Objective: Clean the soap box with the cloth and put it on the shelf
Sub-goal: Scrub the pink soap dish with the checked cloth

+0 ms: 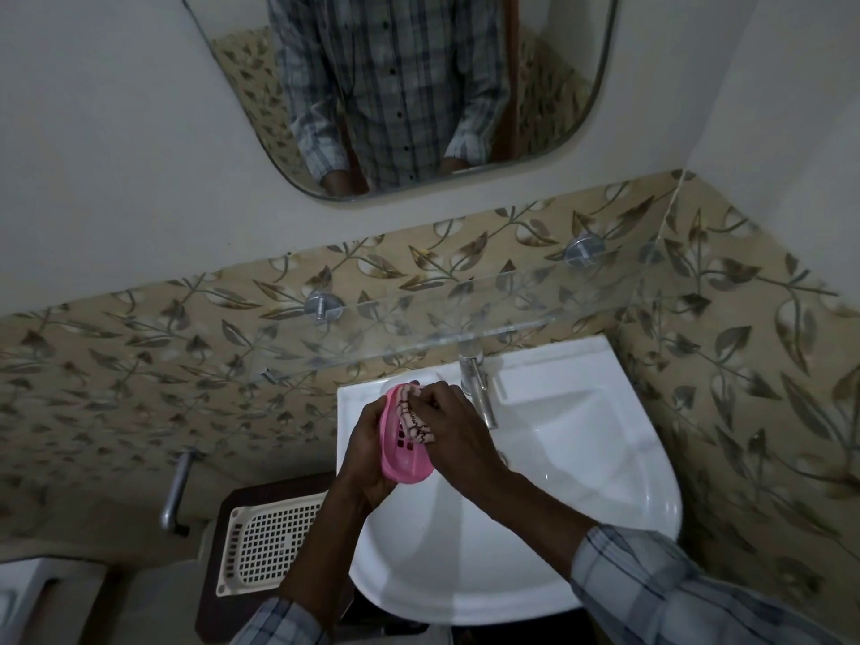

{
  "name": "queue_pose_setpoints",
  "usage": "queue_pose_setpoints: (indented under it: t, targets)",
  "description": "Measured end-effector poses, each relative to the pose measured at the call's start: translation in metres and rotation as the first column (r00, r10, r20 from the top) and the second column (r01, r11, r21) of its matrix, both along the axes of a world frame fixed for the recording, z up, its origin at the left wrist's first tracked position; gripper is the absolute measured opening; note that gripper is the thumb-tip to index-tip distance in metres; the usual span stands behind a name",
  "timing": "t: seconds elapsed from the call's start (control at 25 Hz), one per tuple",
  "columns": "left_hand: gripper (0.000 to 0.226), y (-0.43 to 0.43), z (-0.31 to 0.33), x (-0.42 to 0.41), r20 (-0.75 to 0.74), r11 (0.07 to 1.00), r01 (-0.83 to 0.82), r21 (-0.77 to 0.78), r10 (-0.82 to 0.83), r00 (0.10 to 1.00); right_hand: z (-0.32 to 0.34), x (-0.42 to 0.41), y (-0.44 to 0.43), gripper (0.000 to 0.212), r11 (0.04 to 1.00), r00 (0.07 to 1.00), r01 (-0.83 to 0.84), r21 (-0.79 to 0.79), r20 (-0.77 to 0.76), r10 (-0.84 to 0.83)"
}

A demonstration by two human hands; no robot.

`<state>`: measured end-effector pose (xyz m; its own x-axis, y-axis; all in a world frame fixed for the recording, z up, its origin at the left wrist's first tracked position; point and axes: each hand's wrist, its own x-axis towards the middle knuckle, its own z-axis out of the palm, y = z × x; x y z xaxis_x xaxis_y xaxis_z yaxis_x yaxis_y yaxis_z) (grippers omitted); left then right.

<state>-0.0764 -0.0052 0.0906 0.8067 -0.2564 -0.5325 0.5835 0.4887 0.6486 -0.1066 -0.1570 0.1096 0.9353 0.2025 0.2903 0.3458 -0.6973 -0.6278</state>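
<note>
A pink slotted soap box [404, 458] is held over the left side of the white sink [581, 481]. My left hand [367, 451] grips it from the left and underneath. My right hand [453, 428] presses a pink patterned cloth [415, 418] into the upper part of the box. A glass shelf [465, 314] on two metal pegs runs along the tiled wall just above the sink, with nothing on it.
A chrome tap [479, 393] stands at the back of the sink, right beside my right hand. A cream perforated basket [267, 544] sits on a dark stand to the left. A metal handle [176, 493] sticks out further left. A mirror [419, 86] hangs above.
</note>
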Motion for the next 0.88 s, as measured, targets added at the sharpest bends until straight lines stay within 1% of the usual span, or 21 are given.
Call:
queue_pose_setpoints:
  t: [0.04, 0.08, 0.12, 0.16, 0.24, 0.28, 0.32, 0.36, 0.4, 0.44, 0.48, 0.52, 0.56, 0.6, 0.64, 0.68, 0.72, 0.76, 0.8, 0.84, 0.88]
  targets:
    - [0.046, 0.002, 0.001, 0.0, 0.01, 0.999, 0.014, 0.029, -0.014, 1.0, -0.003, 0.0, -0.002, 0.038, 0.997, 0.996, -0.04, -0.065, 0.075, 0.045]
    - [0.046, 0.005, 0.001, -0.001, 0.008, 0.997, 0.046, 0.066, -0.047, 0.999, -0.005, 0.002, -0.007, 0.04, 0.983, 0.983, -0.081, -0.162, 0.148, 0.106]
    - [0.047, 0.006, 0.0, -0.002, -0.01, 0.991, 0.084, 0.105, -0.084, 0.996, -0.005, 0.004, -0.013, 0.038, 0.963, 0.971, -0.078, -0.257, 0.2, 0.132]
    - [0.047, 0.005, -0.001, -0.003, -0.037, 0.985, 0.103, 0.141, -0.098, 0.994, -0.003, 0.004, -0.016, 0.033, 0.945, 0.969, -0.02, -0.326, 0.228, 0.1]
    - [0.047, -0.004, -0.006, -0.007, -0.062, 0.979, 0.051, 0.195, -0.039, 0.997, -0.002, -0.008, -0.009, 0.027, 0.91, 0.987, 0.088, -0.405, 0.161, -0.023]
    - [0.047, -0.009, -0.009, -0.008, -0.064, 0.977, 0.006, 0.215, 0.008, 0.998, -0.005, -0.016, 0.0, 0.027, 0.909, 0.995, 0.092, -0.407, 0.076, -0.067]
    - [0.048, -0.013, -0.011, -0.007, -0.06, 0.976, -0.039, 0.216, 0.053, 0.997, -0.008, -0.025, 0.008, 0.027, 0.933, 0.995, 0.066, -0.354, -0.045, -0.087]
    - [0.047, -0.016, -0.011, -0.006, -0.046, 0.978, -0.076, 0.194, 0.086, 0.995, -0.01, -0.033, 0.014, 0.025, 0.978, 0.982, 0.028, -0.207, -0.175, -0.066]
    - [0.046, -0.016, -0.011, -0.004, -0.029, 0.983, -0.09, 0.158, 0.095, 0.995, -0.011, -0.039, 0.015, 0.022, 0.999, 0.971, 0.004, -0.036, -0.24, -0.012]
    - [0.044, -0.014, -0.01, -0.004, -0.026, 0.99, -0.075, 0.118, 0.078, 0.997, -0.01, -0.042, 0.011, 0.018, 0.994, 0.97, -0.065, 0.084, -0.227, 0.083]
    - [0.042, -0.011, -0.008, -0.005, -0.04, 0.996, -0.036, 0.085, 0.039, 0.998, -0.009, -0.042, 0.002, 0.016, 0.978, 0.972, -0.198, 0.071, -0.119, 0.205]
    - [0.041, -0.008, -0.007, -0.007, -0.071, 0.998, 0.016, 0.068, -0.011, 0.997, -0.009, -0.034, -0.013, 0.017, 0.932, 0.933, -0.357, -0.056, 0.019, 0.359]
    - [0.041, -0.005, -0.007, -0.009, -0.108, 0.995, 0.072, 0.066, -0.065, 0.992, -0.009, -0.019, -0.031, 0.021, 0.83, 0.846, -0.444, -0.336, 0.147, 0.512]
    - [0.044, -0.002, -0.008, -0.01, -0.134, 0.99, 0.124, 0.066, -0.114, 0.984, -0.004, -0.005, -0.046, 0.027, 0.71, 0.783, -0.405, -0.576, 0.182, 0.595]
    - [0.047, 0.0, -0.009, -0.008, -0.159, 0.984, 0.168, 0.053, -0.158, 0.975, 0.0, 0.007, -0.055, 0.03, 0.662, 0.789, -0.319, -0.678, 0.197, 0.582]
    - [0.049, 0.0, -0.009, -0.006, -0.186, 0.983, 0.184, 0.019, -0.177, 0.966, 0.002, 0.017, -0.059, 0.032, 0.683, 0.806, -0.26, -0.682, 0.236, 0.542]
    - [0.05, 0.0, -0.008, -0.004, -0.202, 0.985, 0.173, -0.012, -0.172, 0.964, 0.002, 0.022, -0.058, 0.034, 0.715, 0.825, -0.249, -0.653, 0.244, 0.51]
    - [0.05, 0.001, -0.007, -0.002, -0.197, 0.988, 0.151, -0.039, -0.156, 0.968, 0.004, 0.022, -0.052, 0.037, 0.726, 0.83, -0.292, -0.623, 0.213, 0.516]
    - [0.049, 0.001, -0.005, 0.001, -0.184, 0.99, 0.131, -0.055, -0.139, 0.973, 0.003, 0.017, -0.045, 0.04, 0.715, 0.803, -0.348, -0.607, 0.2, 0.561]
    - [0.049, 0.0, -0.004, 0.002, -0.168, 0.99, 0.119, -0.071, -0.129, 0.977, 0.002, 0.011, -0.039, 0.04, 0.699, 0.773, -0.388, -0.601, 0.201, 0.602]
    - [0.05, -0.001, -0.005, 0.002, -0.156, 0.991, 0.106, -0.084, -0.118, 0.981, 0.0, 0.004, -0.036, 0.036, 0.703, 0.769, -0.401, -0.588, 0.202, 0.607]
